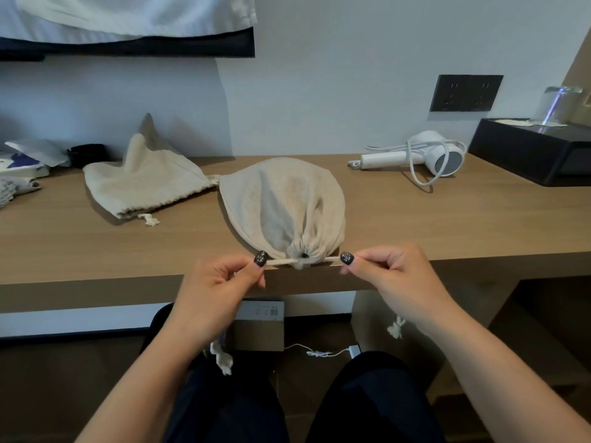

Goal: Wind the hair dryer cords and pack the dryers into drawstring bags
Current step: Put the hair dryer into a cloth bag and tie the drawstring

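While I watch through the head camera, my left hand point(212, 294) and right hand point(395, 276) each pinch one end of the drawstring point(281, 261), fingers curled tight on it and drawing outward from the cinched mouth of the full bag point(281, 203). That bag sits at the near edge of the table point(415, 219), bulging, so I judge a dryer is already inside, though I cannot see it. This looks like the closing step for that bag. A second bag point(144, 183) lies flat and seemingly empty to the left, touching the full one. On the right, well apart, a white dryer point(431, 156) lies with its cord point(415, 174) looped loosely over it. Next I would release the string, reach for that dryer, wind its cord properly, then slip it into the flat bag.
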